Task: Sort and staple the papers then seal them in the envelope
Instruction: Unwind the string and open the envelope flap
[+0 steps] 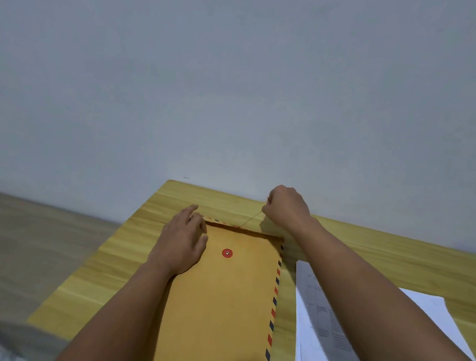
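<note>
Pinching the thin string (250,219) in my right hand (287,207), fingers curled, past the envelope's far edge.

My left hand (181,244) lies flat, fingers relaxed, on the envelope (222,300) beside its red button (227,253); I'd keep the string taut and the envelope pinned. Papers (330,327) sit just right on the table (119,253), apparently not inside.

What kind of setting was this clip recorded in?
Probably a plain room at home or in an office, used as a desk area: a yellow wood-grain table against a bare grey wall, with a string-tie envelope and printed papers on it.
</note>
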`<state>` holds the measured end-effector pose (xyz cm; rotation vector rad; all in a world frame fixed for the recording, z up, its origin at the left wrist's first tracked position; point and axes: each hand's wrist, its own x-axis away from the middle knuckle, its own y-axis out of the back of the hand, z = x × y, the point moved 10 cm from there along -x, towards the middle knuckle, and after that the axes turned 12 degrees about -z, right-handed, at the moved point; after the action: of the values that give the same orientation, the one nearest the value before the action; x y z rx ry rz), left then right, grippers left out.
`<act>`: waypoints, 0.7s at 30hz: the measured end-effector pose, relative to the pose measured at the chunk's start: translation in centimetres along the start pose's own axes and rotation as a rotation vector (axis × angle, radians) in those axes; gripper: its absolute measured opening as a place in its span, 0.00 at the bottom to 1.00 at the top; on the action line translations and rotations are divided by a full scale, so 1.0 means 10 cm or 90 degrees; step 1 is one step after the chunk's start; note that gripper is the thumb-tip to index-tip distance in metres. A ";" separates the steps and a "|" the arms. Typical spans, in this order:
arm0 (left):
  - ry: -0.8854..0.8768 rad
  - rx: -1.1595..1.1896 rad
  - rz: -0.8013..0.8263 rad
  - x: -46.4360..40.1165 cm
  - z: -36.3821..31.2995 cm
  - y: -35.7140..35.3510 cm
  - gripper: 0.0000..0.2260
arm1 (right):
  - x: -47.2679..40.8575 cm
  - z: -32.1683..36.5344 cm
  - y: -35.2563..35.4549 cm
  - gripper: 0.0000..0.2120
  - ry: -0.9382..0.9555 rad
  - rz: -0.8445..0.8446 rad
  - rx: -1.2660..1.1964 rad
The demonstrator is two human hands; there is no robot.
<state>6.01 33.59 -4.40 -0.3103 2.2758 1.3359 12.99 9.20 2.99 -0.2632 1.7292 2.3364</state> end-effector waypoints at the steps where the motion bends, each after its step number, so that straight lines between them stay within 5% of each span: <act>1: -0.006 -0.012 0.005 0.01 0.00 -0.01 0.09 | 0.00 -0.03 -0.04 0.15 -0.010 0.018 0.009; 4: 0.011 -0.073 0.072 0.03 0.02 -0.11 0.20 | 0.13 0.01 -0.30 0.37 0.000 0.158 0.021; 8: 0.002 -0.132 0.120 0.04 0.00 -0.16 0.25 | 0.10 0.07 -0.25 0.17 0.019 0.104 -0.091; 11: -0.009 -0.153 0.141 0.05 0.02 -0.20 0.26 | -0.02 -0.22 -0.12 0.07 -0.077 0.015 -0.204; 14: -0.035 -0.163 0.176 0.08 0.00 -0.23 0.29 | -0.13 -0.69 -0.09 0.09 -0.187 -0.013 -0.238; 17: -0.064 -0.182 0.216 0.12 -0.04 -0.26 0.31 | -0.07 -1.13 -0.10 0.11 -0.272 0.036 -0.104; 21: -0.066 -0.183 0.244 0.12 -0.06 -0.27 0.33 | 0.07 -1.09 0.01 0.22 -0.168 0.039 0.052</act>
<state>5.91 31.74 -6.85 0.1103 2.1244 1.8313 12.44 -1.27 -0.24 0.1078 1.7174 2.2163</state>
